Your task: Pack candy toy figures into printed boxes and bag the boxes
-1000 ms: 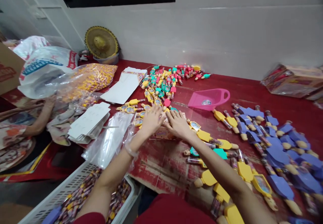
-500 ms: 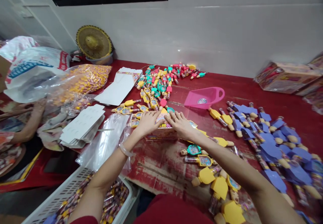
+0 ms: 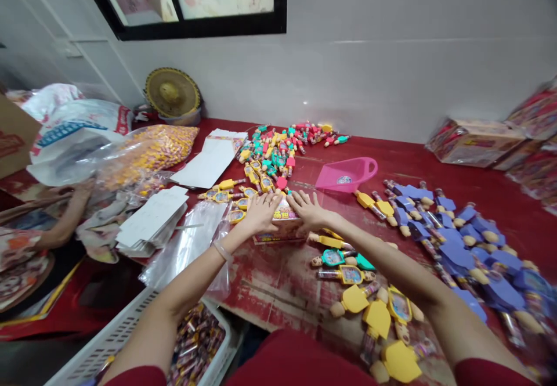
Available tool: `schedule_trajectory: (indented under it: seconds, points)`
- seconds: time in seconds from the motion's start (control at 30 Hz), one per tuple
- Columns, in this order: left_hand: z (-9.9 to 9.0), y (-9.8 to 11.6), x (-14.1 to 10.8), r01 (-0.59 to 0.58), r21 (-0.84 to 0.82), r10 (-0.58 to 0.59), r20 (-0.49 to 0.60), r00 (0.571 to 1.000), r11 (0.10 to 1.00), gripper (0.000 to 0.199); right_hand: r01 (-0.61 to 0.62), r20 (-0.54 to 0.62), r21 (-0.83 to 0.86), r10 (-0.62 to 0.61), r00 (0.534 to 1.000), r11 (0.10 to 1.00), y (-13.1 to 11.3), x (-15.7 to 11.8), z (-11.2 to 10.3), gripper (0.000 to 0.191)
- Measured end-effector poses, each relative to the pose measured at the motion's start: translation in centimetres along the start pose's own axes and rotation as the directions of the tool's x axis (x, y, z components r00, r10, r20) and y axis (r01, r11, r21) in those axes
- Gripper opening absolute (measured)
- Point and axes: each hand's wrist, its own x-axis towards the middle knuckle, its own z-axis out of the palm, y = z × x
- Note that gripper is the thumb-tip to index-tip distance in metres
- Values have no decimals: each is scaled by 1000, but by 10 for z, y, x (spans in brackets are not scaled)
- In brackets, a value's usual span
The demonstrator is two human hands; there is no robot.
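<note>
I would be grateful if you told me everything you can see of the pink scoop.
The pink scoop is a dustpan-shaped piece of glossy moulded plastic. Its broad end points left, and a curved grip forms the right end. A round coloured label sits on its floor. It lies flat on the red table, with a yellow-ended toy close by its lower edge; whether they touch I cannot tell.

We see a worn red table [image 3: 439, 162]. Under the left hand [image 3: 261, 213] and the right hand [image 3: 310, 210] is a small printed box [image 3: 282, 228]. Right of the right hand lie purple candy figures [image 3: 461, 255] and a pink scoop [image 3: 346, 174]; left of the left hand lie white cards [image 3: 152, 217].
</note>
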Motion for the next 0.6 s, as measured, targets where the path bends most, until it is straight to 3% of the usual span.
schedule_trajectory:
  seconds: [0.03, 0.1, 0.17, 0.2, 0.23, 0.27, 0.33, 0.43, 0.5, 0.6]
  points:
    - [1, 1, 0, 6, -5, -6, -1, 1000, 1000, 115, -1, -15, 30, 2, 1000, 1000, -4, 2, -15, 98]
    - [3, 2, -1, 18, -8, -18, -2, 1000, 1000, 118, -2, -241, 70, 18, 970, 998, -15, 7, -42, 80]
    - [4, -1, -1, 31, -20, -31, -5, 999, 999, 123, -54, -529, 106, 103, 843, 993, -26, 14, -53, 68]
    - [4, -4, -1, 29, -38, -29, -8, 1000, 999, 123, -105, -595, 136, 166, 787, 985, -31, 18, -51, 65]
    - [3, -9, 0, 25, -62, -25, -6, 1000, 998, 122, -159, -600, 164, 226, 767, 974, -34, 23, -45, 63]
    - [0, -14, 0, 32, -87, -32, 0, 999, 996, 116, -207, -559, 183, 275, 782, 961, -36, 28, -35, 63]
    - [-8, -23, -1, 99, -119, -98, 17, 995, 988, 94, -262, -410, 178, 313, 857, 949, -36, 39, -11, 63]
    - [-27, -20, -15, 303, -91, -300, 40, 953, 949, 66, -224, -298, 119, 250, 921, 967, -30, 51, 14, 66]
    - [-39, 0, -37, 405, -51, -399, 98, 912, 913, 63, -158, -340, 84, 177, 924, 984, -27, 56, 20, 68]
    - [-49, 51, -78, 488, -110, -443, 286, 850, 866, 64, -117, -423, 54, 129, 897, 992, -32, 60, 19, 68]
